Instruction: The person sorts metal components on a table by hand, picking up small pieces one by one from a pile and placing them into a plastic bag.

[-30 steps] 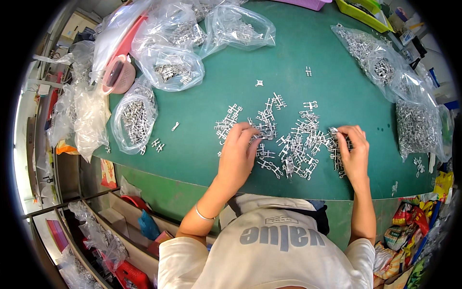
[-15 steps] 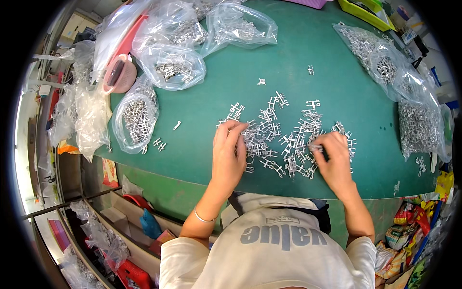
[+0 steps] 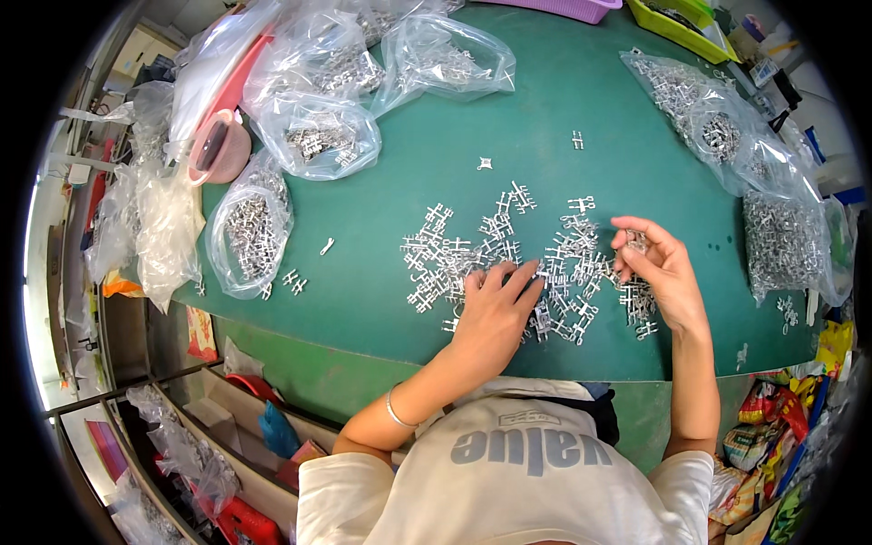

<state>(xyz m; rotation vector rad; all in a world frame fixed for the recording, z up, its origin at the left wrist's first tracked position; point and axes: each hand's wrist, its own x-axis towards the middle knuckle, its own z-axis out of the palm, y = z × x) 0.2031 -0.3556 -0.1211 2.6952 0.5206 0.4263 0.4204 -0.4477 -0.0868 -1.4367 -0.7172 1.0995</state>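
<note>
A loose pile of small silver metal parts [image 3: 436, 259], shaped like little crosses and clips, lies spread over the green table. My left hand [image 3: 495, 313] reaches palm down into the middle of it, fingers apart and fingertips touching the parts. At the right of the pile, my right hand [image 3: 668, 268] is raised and turned partly palm up. Its curled fingers hold some small metal parts [image 3: 638, 241]; how many is hidden. Just below that hand, more parts [image 3: 638, 300] lie on the table.
Clear plastic bags of similar parts stand at the left [image 3: 252, 236], back [image 3: 318, 141] and right [image 3: 786, 241]. A pink basket [image 3: 222, 150] sits by the left bags. A purple tray [image 3: 581, 7] and a yellow-green tray [image 3: 681, 32] are at the far edge. A few single parts [image 3: 485, 163] lie apart.
My left hand has moved right, from the pile's left side to its middle. My right hand has lifted off the pile, moved slightly right and turned, with metal parts in its fingers.
</note>
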